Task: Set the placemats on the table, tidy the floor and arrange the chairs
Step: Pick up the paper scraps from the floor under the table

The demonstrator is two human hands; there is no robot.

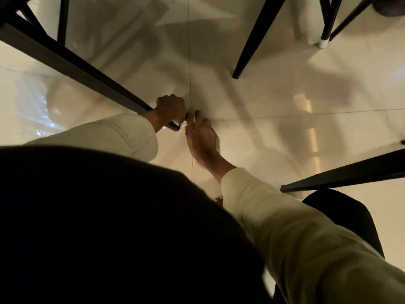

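Observation:
I look straight down at a glossy cream tile floor (274, 102) between black furniture legs. My left hand (172, 108) is curled into a fist at the foot of a slanted black leg (72, 62). A small white scrap (183, 125) shows at the fist's lower edge, held there. My right hand (202, 139) reaches in from the lower right, back up. Its fingers are loosely extended, and the tips are beside the scrap and the left fist. Both sleeves are pale cream. How much the fist holds is hidden.
More black legs stand around: one at the top centre (256, 38), a white-capped one at the top right (323, 40), and one slanting in from the right edge (341, 172). A dark seat or cushion (341, 218) lies at the lower right. My dark clothing (98, 227) blocks the lower left.

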